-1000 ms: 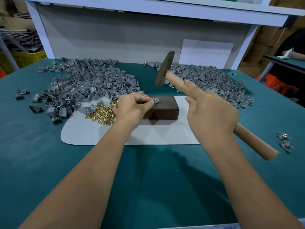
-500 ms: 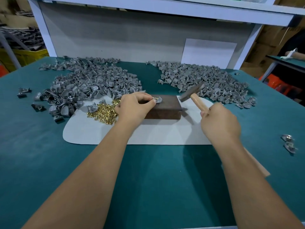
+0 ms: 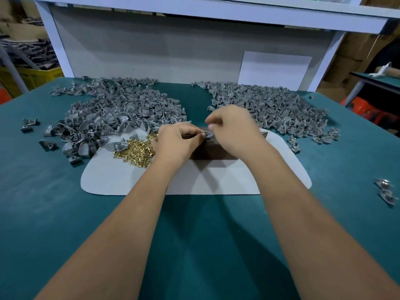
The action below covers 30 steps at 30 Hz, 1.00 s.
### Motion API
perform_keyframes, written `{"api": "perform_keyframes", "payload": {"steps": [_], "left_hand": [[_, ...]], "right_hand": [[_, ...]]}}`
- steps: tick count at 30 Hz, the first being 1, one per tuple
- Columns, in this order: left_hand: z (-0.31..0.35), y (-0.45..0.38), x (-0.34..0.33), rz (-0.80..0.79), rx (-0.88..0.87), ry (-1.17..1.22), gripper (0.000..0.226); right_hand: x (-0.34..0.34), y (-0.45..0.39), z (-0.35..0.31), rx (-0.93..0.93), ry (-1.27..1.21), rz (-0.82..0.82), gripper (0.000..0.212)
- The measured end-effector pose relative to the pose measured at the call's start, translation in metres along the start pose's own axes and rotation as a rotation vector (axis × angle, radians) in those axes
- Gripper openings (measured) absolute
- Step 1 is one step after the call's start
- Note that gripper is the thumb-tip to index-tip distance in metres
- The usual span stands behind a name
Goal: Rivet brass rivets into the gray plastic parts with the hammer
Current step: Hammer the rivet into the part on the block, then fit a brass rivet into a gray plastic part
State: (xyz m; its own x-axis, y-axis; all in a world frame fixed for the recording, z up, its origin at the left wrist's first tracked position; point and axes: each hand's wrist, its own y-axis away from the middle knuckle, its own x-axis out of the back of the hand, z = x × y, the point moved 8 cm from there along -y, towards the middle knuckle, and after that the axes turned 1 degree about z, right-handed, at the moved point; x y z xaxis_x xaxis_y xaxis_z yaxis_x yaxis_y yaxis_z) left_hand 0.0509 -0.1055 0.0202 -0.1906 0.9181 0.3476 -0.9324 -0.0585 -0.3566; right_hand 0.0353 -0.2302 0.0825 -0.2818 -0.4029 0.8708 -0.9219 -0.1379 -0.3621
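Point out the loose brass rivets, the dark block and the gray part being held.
brass rivets [image 3: 135, 149], head view, middle of the heap.
dark block [image 3: 214, 153], head view, its bare front face.
gray part [image 3: 207, 135], head view, rim between both hands.

teal table [image 3: 194, 245] | grey mat [image 3: 134, 180] | gray plastic parts [image 3: 121, 113]

right hand [image 3: 236, 128] off hammer, at gray part [image 3: 207, 134]
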Motion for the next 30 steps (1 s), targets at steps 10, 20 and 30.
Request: {"api": "perform_keyframes", "payload": {"steps": [10, 20, 30], "left_hand": [[0.001, -0.004, -0.001, -0.022, -0.021, 0.014, 0.026], [0.003, -0.004, 0.001, -0.016, -0.023, -0.077, 0.015], [0.005, -0.004, -0.001, -0.043, -0.036, -0.113, 0.015]], "right_hand": [[-0.025, -0.015, 0.008, 0.026, 0.029, -0.073, 0.016], [-0.019, 0.001, 0.034, -0.086, -0.405, 0.253, 0.014], [-0.018, 0.006, 0.049, -0.16, -0.597, 0.203, 0.017]]}}
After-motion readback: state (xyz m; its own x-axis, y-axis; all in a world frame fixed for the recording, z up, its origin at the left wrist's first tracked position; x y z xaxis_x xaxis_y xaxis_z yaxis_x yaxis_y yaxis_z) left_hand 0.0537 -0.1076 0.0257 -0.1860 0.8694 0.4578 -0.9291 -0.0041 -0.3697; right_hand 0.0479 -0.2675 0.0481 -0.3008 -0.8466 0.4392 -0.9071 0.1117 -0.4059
